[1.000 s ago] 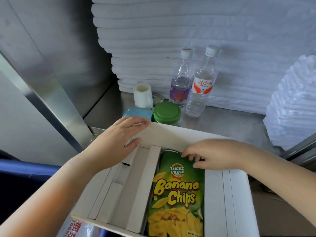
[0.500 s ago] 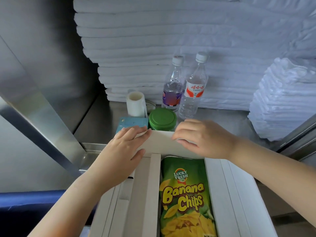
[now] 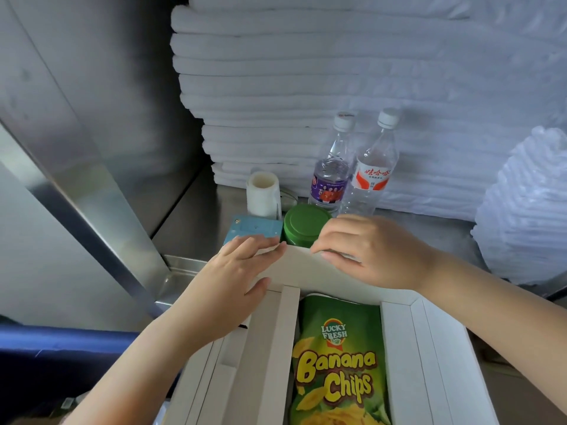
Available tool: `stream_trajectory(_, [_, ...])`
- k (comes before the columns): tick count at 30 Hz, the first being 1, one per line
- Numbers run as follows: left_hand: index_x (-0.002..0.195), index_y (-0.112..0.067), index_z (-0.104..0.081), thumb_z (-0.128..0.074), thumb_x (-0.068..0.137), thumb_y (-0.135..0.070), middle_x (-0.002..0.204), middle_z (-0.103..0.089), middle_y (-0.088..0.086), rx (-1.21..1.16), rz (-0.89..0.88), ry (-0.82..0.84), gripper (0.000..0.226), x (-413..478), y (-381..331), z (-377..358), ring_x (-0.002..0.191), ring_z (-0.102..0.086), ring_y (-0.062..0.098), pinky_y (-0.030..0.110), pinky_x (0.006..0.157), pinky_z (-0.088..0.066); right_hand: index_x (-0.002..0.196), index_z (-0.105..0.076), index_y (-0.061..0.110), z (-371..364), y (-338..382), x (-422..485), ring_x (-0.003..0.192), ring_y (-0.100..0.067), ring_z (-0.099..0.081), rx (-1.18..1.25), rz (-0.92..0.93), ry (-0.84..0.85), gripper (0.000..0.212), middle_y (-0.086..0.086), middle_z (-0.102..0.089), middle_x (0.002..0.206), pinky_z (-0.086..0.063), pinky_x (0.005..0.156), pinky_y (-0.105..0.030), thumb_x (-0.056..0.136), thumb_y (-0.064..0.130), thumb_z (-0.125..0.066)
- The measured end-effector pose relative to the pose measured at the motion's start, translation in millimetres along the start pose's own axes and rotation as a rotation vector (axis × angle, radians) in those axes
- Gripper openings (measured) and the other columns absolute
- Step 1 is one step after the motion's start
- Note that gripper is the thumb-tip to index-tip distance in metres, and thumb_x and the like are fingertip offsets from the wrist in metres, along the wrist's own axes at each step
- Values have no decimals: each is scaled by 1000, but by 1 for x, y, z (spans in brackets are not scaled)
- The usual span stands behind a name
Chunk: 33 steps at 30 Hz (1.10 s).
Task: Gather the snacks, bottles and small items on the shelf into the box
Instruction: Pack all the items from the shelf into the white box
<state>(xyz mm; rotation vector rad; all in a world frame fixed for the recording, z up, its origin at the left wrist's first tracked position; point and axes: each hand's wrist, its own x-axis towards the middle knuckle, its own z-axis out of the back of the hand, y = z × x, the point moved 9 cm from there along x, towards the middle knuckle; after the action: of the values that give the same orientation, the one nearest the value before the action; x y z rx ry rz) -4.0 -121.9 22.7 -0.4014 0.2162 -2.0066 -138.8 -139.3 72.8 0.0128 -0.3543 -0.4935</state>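
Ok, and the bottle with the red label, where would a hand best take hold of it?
Probably around the shoulder just above the label, coming from the front right. The red-label bottle stands upright, narrows there, and its right side is free; the purple-label bottle crowds its left and the towel stack sits behind. The right hand is nearest.

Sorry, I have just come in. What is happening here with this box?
A person is packing things from a metal shelf into a white box. The left hand and the right hand both hold the far flap of it at its top edge. A bag of banana chips already lies inside. Not yet packed, on the shelf behind the flap: a purple-label bottle, a red-label bottle, a green-lidded jar, a small blue case and a white roll.
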Motion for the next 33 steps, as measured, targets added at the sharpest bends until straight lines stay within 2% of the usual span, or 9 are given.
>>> stream_trajectory(6, [143, -41, -26, -44, 95, -30, 139, -27, -28, -18, 7, -8, 52, 1, 2, -1, 132, -12, -6, 13, 106, -9, 102, -71, 13, 5, -17, 5, 82, -19, -62, -21, -18, -27, 16, -1, -66, 95, -53, 64, -37, 92, 16, -58])
stream_trajectory(11, [137, -48, -30, -45, 94, -35, 129, -26, -40, -70, 2, 9, 47, 2, 4, -1, 124, -9, -20, 5, 103, -7, 115, -62, 23, -10, -46, 23, 98, -10, -58, 0, -176, 48, 29, 9, -61, 111, -54, 74, -37, 93, 35, -47])
stream_trajectory(13, [129, -50, -41, -47, 93, -33, 122, -34, -44, -127, 22, -3, 40, 7, 6, 8, 121, -19, -23, 0, 99, -12, 122, -57, 27, -23, -63, 31, 105, -10, -54, 21, -270, 103, 32, 11, -56, 120, -52, 81, -39, 93, 36, -48])
stream_trajectory(16, [110, -43, -62, -53, 92, -19, 107, -53, -37, -227, 76, -147, 32, 23, 14, 36, 107, -44, -20, -4, 85, -28, 127, -54, 28, -41, -75, 37, 111, -12, -52, 71, -311, 142, 34, 10, -53, 126, -48, 89, -36, 93, 32, -51])
stream_trajectory(19, [114, -33, -63, -56, 90, -16, 114, -56, -25, -134, 61, -215, 30, 54, 16, 53, 101, -49, -13, 3, 81, -37, 134, -49, 31, -61, -76, 29, 120, -16, -46, 59, -302, 233, 39, 7, -45, 138, -43, 97, -35, 95, 32, -49])
stream_trajectory(21, [124, -30, -56, -54, 91, -22, 128, -51, -16, -10, 86, -214, 34, 79, 21, 53, 111, -48, 0, 21, 90, -43, 136, -46, 31, -68, -74, 25, 125, -19, -43, 28, -281, 257, 41, 5, -41, 143, -40, 99, -35, 95, 31, -49])
stream_trajectory(23, [132, -29, -50, -51, 93, -27, 138, -44, -11, 101, 117, -204, 39, 101, 25, 49, 120, -43, 10, 31, 93, -43, 138, -44, 31, -70, -71, 25, 130, -21, -38, -6, -252, 257, 41, 3, -38, 147, -37, 105, -38, 97, 29, -45])
stream_trajectory(28, [144, -22, -28, -43, 96, -32, 151, -23, 3, 356, 165, 35, 52, 142, 39, 17, 137, -22, 21, 41, 102, -36, 142, -38, 32, -73, -77, 26, 141, -21, -24, 12, -289, 280, 42, 0, -26, 155, -24, 115, -39, 101, 28, -36])
stream_trajectory(33, [142, -11, -28, -47, 95, -32, 140, -36, 8, 280, 261, 97, 55, 145, 62, 4, 127, -33, 25, 44, 98, -40, 142, -37, 32, -73, -80, 26, 139, -22, -28, 9, -313, 277, 43, 1, -29, 154, -28, 113, -40, 99, 26, -39])
